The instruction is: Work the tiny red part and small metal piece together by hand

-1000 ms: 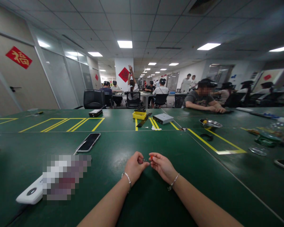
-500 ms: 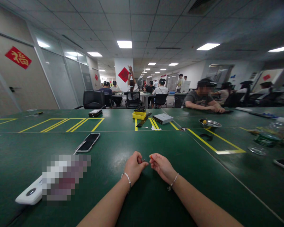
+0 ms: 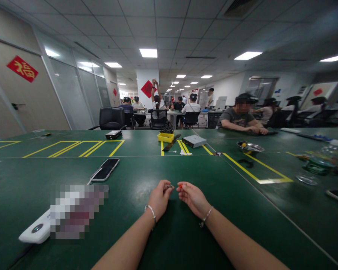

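Your table (image 3: 135, 168) looks smooth and a bit shiny. The tiny orange piece (image 3: 181, 186) in your right hand (image 3: 193, 197) looks like plastic. On your left, the phone screen (image 3: 106, 169) looks glossy, and the white gadget (image 3: 35, 229) looks like smooth plastic. The far yellow box (image 3: 165, 138) looks plastic too. On the right, the bowl (image 3: 255, 147) is shiny metal.

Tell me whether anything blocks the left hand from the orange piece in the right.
Nothing visible stands between the left hand and the orange piece, except the fingertips of the right hand, which partly cover it.
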The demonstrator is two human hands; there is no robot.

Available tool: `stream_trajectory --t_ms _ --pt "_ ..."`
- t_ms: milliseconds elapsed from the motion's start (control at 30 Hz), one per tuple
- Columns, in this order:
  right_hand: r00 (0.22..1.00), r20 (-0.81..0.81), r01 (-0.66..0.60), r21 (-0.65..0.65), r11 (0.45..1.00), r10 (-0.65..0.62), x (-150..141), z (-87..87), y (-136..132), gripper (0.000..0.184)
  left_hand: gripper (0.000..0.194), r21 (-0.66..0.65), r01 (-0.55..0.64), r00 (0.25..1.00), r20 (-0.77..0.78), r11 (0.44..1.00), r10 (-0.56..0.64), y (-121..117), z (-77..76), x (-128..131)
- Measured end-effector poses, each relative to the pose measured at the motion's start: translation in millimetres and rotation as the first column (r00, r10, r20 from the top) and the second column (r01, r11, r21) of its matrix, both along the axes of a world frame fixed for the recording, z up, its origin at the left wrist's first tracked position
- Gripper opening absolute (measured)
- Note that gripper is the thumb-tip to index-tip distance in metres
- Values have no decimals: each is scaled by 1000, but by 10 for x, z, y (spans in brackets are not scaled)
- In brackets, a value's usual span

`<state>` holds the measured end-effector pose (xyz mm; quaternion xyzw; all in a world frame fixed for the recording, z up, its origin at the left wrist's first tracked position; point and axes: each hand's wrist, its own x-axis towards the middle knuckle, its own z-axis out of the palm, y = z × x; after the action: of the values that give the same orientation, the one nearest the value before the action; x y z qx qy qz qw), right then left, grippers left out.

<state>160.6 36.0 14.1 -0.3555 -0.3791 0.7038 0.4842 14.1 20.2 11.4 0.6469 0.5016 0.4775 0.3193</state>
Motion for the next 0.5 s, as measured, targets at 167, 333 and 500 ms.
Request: stream_trajectory --t_ms 167,333,500 --pt "1000 0 -5 12 1000 5 5 3 -15 22 22 -7 -11 999 32 1000 11 3 15 -1" --pt "1000 23 3 22 1000 -3 -6 40 -39 22 25 6 -3 999 39 1000 3 10 -4 -9" --pt "1000 26 8 41 999 -9 -17 57 -46 21 27 11 -41 999 -12 999 42 3 5 3"
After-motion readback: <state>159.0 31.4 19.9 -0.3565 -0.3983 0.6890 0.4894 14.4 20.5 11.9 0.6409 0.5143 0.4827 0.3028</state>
